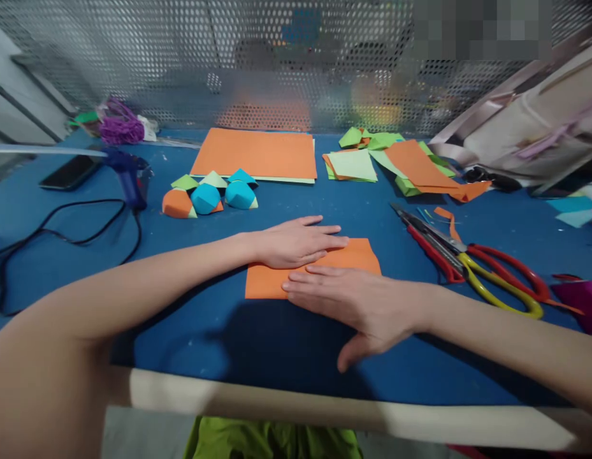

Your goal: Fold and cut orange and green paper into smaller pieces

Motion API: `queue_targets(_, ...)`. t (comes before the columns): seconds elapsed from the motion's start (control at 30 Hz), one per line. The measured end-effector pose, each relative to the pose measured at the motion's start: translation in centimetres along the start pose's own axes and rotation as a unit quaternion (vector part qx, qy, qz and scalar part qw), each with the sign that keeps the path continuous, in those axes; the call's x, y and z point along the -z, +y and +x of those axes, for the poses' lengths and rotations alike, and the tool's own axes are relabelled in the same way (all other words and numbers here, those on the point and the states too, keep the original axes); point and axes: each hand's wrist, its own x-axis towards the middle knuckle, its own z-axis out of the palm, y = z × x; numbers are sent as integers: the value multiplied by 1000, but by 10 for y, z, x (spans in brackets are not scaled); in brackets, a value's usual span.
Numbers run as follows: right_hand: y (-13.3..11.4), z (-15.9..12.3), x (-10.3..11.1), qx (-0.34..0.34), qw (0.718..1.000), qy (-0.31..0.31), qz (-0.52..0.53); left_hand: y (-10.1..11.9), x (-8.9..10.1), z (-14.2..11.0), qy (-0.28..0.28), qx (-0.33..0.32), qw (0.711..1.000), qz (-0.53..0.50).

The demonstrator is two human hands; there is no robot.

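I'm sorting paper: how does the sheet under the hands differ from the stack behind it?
The sheet is smaller; the stack is larger.
The sheet lies under the left hand and right hand; the stack is untouched.
The sheet shows only orange; the stack shows pale green beneath its orange top.
Both lie on the blue table.

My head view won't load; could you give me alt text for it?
A person's left hand and right hand lie flat, palms down, on an orange sheet on a blue table. Beyond them are small folded paper pieces and an orange-topped paper stack; a blue glue gun is at left, scissors at right.
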Motion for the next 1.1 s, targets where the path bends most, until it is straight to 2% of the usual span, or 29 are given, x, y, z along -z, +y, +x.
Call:
queue_targets(0.1, 1, -11, -3, -38, 999, -26, 5, 1, 0, 1, -3, 6, 1000, 4)
queue_targets(0.33, -5, -14, -3, -8, 1000, -3, 1, 6, 4, 0, 0, 22, 1000, 11)
queue_targets(0.5, -14, -25, -3, -88, 996, -1, 15, 3, 2, 0, -7, 22, 1000, 21)
queue_targets(0.63, -11, -36, 9, -58, 998, 20, -2, 2, 2, -2, -14, 11, 999, 29)
queue_targets(0.73, -2, -51, 16, -111, 989, 73, -64, 2, 0, -2, -7, 0, 999, 40)
queue_targets(0.87, 6, -71, 6, -204, 971, 59, -111, -1, -3, 0, -3, -4, 999, 37)
queue_targets(1.0, 7, -73, -4, -214, 969, 45, -118, 5, 0, -6, 25, 9, 999, 47)
queue_targets(1.1, 6, -72, -3, -217, 969, 47, -106, 23, 4, -15, 63, 20, 996, 53)
